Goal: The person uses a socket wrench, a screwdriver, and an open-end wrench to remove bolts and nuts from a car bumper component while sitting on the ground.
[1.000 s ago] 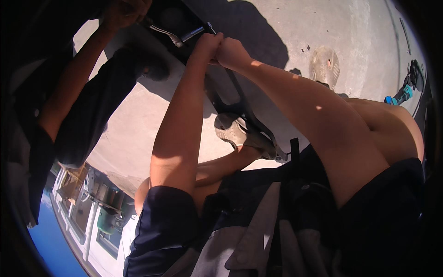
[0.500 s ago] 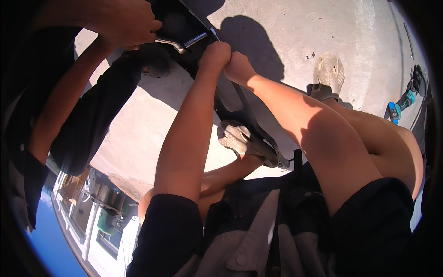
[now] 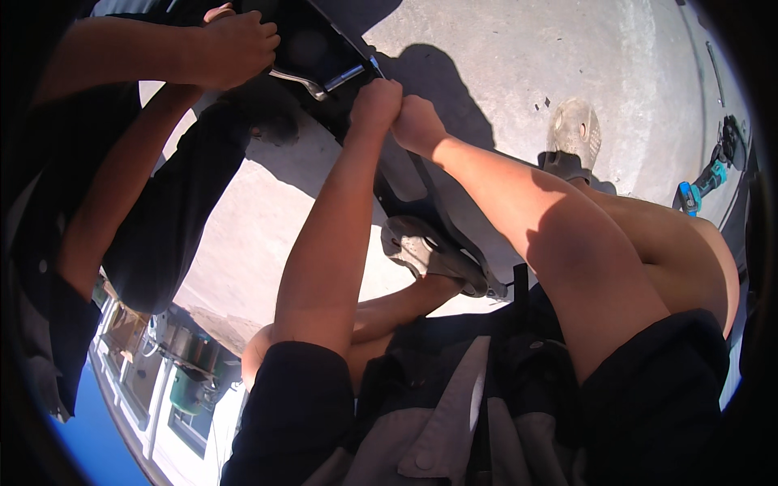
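Packages: none can be seen.
Labels: none can be seen on anything in view.
Signs: none can be seen on the ground or at the edges.
Screens: none can be seen.
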A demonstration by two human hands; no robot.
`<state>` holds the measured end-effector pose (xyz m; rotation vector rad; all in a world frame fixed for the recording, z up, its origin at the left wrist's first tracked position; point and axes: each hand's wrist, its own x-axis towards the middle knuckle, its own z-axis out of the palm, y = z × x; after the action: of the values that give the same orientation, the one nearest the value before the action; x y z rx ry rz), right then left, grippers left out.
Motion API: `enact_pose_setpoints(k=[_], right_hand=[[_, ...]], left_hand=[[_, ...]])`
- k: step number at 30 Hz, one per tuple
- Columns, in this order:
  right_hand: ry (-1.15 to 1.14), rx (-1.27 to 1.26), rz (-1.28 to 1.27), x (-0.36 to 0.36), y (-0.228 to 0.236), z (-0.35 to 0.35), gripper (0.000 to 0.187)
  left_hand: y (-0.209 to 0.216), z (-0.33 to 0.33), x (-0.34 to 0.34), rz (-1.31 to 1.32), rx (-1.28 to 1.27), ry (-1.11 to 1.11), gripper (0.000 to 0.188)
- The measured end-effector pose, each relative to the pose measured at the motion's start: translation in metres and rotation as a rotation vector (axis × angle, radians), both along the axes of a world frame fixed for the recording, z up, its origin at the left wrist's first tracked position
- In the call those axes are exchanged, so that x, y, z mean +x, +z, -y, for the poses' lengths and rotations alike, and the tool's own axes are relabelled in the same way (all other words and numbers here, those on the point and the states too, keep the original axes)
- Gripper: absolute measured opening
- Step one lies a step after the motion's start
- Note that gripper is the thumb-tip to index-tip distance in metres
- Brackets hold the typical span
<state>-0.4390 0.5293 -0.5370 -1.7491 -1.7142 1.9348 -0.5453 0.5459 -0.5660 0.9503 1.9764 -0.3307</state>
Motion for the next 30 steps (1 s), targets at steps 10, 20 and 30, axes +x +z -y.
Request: enact_pose_setpoints(k=[10,20,30], right_hand=[[0.034,-0.085,0.027,-0.001,0.008,-0.002,0.024],[-0.042,-0.048,0.009,-0.001,0.000,0.007,0.018],[-0.085,-0.033,0.006,0.000,-0.012,0.019,0.020]], left_hand=[[-0.012,0.016,-0.004,-0.047,0.158,-0.530,0.028],[-0.011,0.017,0.000,-0.092,0.186,-0.525,0.027],[0.004,0.014,0.006,-0.096,0.105,-0.539,0.021]])
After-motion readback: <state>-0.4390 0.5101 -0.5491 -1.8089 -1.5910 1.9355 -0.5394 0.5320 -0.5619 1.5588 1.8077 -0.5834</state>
